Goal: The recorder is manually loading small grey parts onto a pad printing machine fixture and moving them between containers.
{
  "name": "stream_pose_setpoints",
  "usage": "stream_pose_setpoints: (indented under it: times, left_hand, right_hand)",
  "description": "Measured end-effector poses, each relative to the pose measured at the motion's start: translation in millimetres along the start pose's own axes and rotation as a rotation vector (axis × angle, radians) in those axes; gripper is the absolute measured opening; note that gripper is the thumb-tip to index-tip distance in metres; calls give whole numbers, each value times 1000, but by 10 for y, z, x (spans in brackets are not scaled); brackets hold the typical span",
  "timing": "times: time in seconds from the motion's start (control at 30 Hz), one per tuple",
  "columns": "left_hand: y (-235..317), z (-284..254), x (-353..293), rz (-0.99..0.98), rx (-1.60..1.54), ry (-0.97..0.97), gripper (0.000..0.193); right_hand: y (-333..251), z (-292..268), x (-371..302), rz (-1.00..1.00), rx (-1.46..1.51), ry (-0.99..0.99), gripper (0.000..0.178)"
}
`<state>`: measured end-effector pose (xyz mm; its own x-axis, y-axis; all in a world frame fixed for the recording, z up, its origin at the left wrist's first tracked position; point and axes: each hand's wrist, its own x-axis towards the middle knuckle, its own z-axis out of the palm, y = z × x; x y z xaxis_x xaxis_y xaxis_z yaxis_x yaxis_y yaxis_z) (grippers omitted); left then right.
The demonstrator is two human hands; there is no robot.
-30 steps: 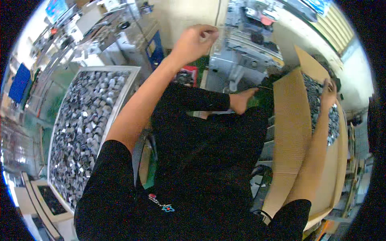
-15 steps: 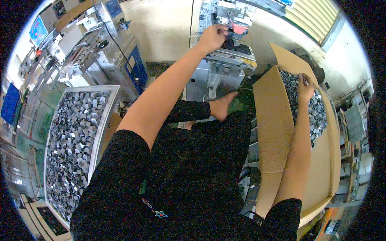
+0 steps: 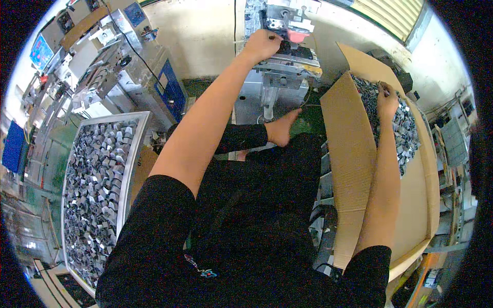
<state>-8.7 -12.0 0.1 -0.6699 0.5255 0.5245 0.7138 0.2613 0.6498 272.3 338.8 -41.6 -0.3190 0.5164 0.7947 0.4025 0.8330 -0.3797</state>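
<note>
My left hand [image 3: 263,46] reaches out to a bench machine [image 3: 290,64], its fingers curled close beside a pink-red block [image 3: 296,36] on the machine's head. Whatever those fingers grip is hidden. Over on the right, my right hand [image 3: 388,102] is at the far part of an open cardboard box [image 3: 354,154], above a heap of small grey metal pieces [image 3: 405,136]. Its fingers are drawn together at the heap; what lies between them is too small to make out.
On my left stands a pale-rimmed tray [image 3: 134,149] filled with small curved metal pieces [image 3: 97,190]. Behind it is another machine [image 3: 138,77] with a blue panel. My bare foot [image 3: 281,131] rests below the bench machine. A dark cable hangs at the upper left.
The whole view has shifted slightly. My left hand stays by the machine's head. My right hand remains over the heap, its fingers now drawn in more, and a small glint at them no longer shows.
</note>
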Motion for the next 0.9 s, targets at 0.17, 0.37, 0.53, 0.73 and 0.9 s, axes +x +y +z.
stream_pose_setpoints:
  times: [0.17,0.37,0.53,0.73,0.9]
  left_hand:
    - [59,2,-22,9,1,5,30]
    - [3,9,20,4,-83,-106,37]
    - [4,-8,16,125,-54,-201,41]
    - [92,44,6,-14,-249,-241,44]
    - [-45,39,-35,144,-76,-112,62]
  right_hand:
    - [64,-6,6,-31,-46,-27,27]
    - [-53,-5,32,-83,48,60,28]
    - [-321,-12,64,16,40,-46,28]
    - [-777,75,189,-195,262,-31,21]
    - [-1568,323,-17,-375,510,-223,19]
